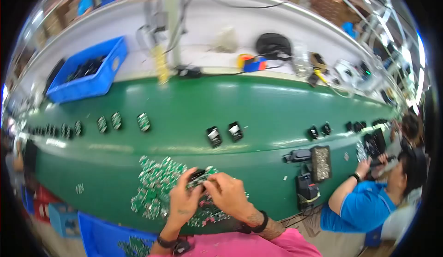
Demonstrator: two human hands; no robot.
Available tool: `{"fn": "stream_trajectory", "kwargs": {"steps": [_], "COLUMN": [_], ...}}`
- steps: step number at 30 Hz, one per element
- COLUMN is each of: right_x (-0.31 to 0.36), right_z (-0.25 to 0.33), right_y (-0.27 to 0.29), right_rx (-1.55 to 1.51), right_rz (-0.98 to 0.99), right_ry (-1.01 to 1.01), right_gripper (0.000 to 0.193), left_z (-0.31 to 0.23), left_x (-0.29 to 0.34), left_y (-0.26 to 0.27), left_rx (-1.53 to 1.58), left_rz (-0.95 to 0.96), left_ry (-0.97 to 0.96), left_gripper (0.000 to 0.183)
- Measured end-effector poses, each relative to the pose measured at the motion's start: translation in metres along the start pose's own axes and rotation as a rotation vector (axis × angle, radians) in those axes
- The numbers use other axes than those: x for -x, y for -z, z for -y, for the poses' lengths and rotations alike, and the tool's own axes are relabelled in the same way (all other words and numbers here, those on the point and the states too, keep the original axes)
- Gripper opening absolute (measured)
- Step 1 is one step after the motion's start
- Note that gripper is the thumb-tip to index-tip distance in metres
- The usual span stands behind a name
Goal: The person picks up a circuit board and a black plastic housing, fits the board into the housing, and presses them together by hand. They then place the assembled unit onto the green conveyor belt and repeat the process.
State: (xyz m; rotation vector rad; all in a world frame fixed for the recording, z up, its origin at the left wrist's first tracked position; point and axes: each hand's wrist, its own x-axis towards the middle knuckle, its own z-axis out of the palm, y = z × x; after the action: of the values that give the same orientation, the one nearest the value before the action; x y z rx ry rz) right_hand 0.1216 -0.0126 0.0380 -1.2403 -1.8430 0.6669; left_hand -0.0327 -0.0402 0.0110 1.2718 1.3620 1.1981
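Observation:
Just in front of my body, my left hand (181, 200) grips a small black casing (197, 174) between its thumb and fingers. My right hand (227, 191) pinches the same piece from the other side, fingers bent, partly covering it. Green and silver bits show by the casing, but I cannot tell whether they belong to it. Under and beside my hands spreads a loose heap of small green circuit boards (154, 187). Some pinkish-red pieces (210, 219) lie among the boards near my body.
Two black casings (214, 137) with light labels stand farther off on the green work surface (184, 104). Board stacks (144, 122) line the left. A blue bin (83, 90) sits back left, another (94, 231) below the front edge. Tools (307, 187) lie right, near a blue-shirted person (364, 206).

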Motion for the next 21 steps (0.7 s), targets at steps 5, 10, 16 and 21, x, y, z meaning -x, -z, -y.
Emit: {"fn": "stream_trajectory", "kwargs": {"steps": [5,10,16,21], "right_x": [0.001,0.010,0.013,0.012], "right_z": [-0.027,-0.027,-0.018,-0.032], "right_y": [0.006,0.011,0.001,-0.003], "right_rx": [-0.247,-0.182,-0.287,-0.359], "right_rz": [0.167,0.116,0.045,0.008], "right_ry": [-0.256,-0.106,0.009,0.070], "right_gripper": [0.023,0.024,0.017,0.018], "left_z": [-0.012,-0.006,0.007,0.031], "left_x": [-0.004,-0.010,-0.012,-0.019], "left_y": [0.000,0.000,-0.011,-0.013], "left_rx": [0.375,0.309,0.060,-0.040], "left_rz": [0.120,0.233,0.136,0.083], "left_ry": [0.118,0.154,-0.012,-0.219], "left_gripper": [0.055,0.063,0.060,0.057]}}
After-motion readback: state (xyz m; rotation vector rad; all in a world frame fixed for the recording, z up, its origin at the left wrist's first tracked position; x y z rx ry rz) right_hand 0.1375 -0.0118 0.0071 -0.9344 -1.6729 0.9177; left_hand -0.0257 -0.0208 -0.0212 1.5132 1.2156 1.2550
